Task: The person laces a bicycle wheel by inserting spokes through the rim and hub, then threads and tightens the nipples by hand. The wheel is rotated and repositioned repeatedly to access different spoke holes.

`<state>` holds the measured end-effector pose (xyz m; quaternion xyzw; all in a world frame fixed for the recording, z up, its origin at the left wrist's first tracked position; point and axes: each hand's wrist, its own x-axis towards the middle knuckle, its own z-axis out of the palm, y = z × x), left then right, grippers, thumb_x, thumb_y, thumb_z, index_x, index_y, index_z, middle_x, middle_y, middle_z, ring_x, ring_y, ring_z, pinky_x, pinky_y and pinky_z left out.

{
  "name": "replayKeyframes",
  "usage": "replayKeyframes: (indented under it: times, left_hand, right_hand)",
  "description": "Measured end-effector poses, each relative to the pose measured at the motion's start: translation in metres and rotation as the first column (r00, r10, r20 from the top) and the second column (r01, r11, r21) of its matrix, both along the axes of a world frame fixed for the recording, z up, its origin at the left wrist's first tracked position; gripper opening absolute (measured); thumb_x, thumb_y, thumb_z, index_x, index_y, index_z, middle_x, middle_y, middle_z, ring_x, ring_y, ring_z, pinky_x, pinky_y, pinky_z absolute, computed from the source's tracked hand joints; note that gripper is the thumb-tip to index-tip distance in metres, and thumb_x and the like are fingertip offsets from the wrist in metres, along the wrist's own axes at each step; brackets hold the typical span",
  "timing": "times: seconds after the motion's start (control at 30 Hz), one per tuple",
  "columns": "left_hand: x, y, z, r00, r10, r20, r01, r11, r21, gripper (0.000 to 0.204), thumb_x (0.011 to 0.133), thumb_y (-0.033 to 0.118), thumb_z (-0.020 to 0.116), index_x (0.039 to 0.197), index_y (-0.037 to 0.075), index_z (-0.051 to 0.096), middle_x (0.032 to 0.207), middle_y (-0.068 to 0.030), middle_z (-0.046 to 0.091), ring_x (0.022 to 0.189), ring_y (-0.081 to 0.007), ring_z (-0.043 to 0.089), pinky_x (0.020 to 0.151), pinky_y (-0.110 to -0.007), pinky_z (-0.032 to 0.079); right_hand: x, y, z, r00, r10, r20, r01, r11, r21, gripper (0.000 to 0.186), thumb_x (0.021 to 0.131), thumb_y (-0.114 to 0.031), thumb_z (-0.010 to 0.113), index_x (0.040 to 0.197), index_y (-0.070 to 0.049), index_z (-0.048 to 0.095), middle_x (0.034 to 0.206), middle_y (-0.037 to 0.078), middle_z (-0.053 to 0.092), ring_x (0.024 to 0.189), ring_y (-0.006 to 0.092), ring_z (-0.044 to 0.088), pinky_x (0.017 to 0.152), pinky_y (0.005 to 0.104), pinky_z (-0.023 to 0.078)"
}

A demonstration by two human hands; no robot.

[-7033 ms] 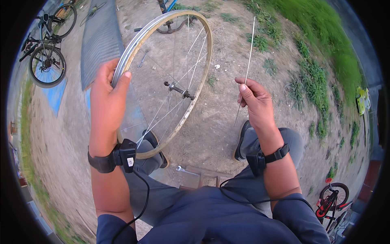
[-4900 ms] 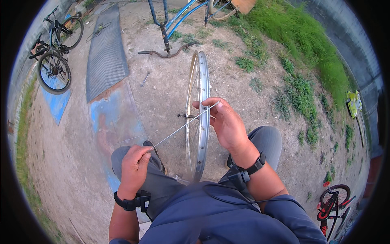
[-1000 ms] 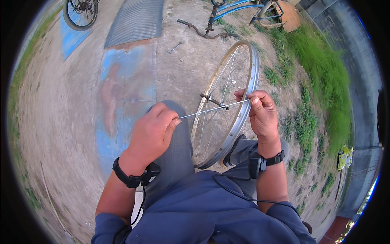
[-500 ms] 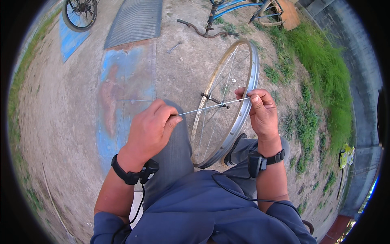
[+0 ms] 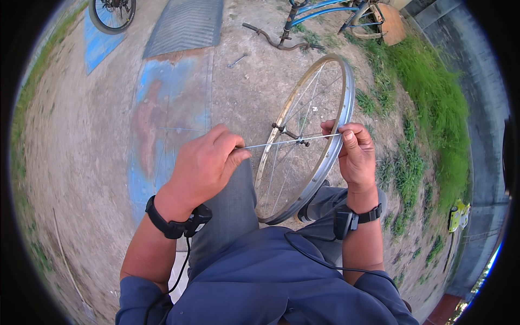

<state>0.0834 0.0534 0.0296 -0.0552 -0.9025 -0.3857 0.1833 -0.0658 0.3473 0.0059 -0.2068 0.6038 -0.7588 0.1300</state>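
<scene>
Spoke (image 5: 277, 143) was thin, straight metal.
Left hand (image 5: 201, 167) and right hand (image 5: 358, 158) had fingers clamped on it; round, silver-rimmed wheel (image 5: 290, 132) leaned alongside.

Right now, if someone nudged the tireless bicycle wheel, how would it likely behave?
The tireless bicycle wheel would probably roll or tip easily, being round, narrow and tilted. It is likely light for its size, mostly open space inside its rim. That rim looks like bare metal, so probably stiff.

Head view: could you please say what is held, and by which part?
A thin spoke: left hand near its left end, right hand near its right; any hold on the wheel rim is unclear.
</scene>
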Motion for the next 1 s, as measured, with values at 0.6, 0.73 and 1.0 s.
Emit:
replayKeyframes:
  times: [0.6, 0.73, 1.0]
  left_hand:
    - [-0.033, -0.015, 0.008, 0.985, -0.137, 0.105, 0.147, 0.985, -0.089, 0.010, 0.094, 0.014, 0.069, 0.094, 0.006, 0.062, 0.087, -0.0121, 0.061, 0.075, -0.0373, 0.063, 0.063, -0.046, 0.049]
    - [-0.050, -0.028, -0.004, 0.975, -0.116, 0.189, 0.141, 0.982, -0.125, 0.012, 0.096, 0.016, 0.066, 0.093, 0.005, 0.064, 0.090, -0.0140, 0.064, 0.080, -0.0401, 0.064, 0.069, -0.050, 0.050]
    - [-0.099, -0.010, -0.067, 0.935, -0.024, 0.353, 0.139, 0.942, -0.305, 0.007, 0.091, 0.011, 0.068, 0.091, 0.005, 0.064, 0.092, -0.0138, 0.062, 0.084, -0.0398, 0.064, 0.073, -0.049, 0.051]
  right_hand:
    - [-0.008, 0.019, 0.001, 1.000, -0.001, -0.030, 0.001, 1.000, -0.023, 0.019, 0.103, -0.023, 0.066, 0.111, -0.006, 0.067, 0.121, 0.024, 0.070, 0.116, 0.0365, 0.068, 0.103, 0.0497, 0.056]
    - [-0.011, 0.029, -0.001, 1.000, -0.015, 0.008, 0.016, 0.998, -0.062, 0.014, 0.103, -0.016, 0.062, 0.108, -0.003, 0.068, 0.116, 0.023, 0.072, 0.113, 0.0364, 0.069, 0.102, 0.0482, 0.055]
    - [-0.020, 0.055, -0.005, 0.999, 0.014, -0.035, -0.015, 0.999, -0.033, 0.023, 0.099, -0.027, 0.072, 0.103, -0.005, 0.066, 0.113, 0.024, 0.072, 0.109, 0.0375, 0.071, 0.101, 0.0511, 0.055]
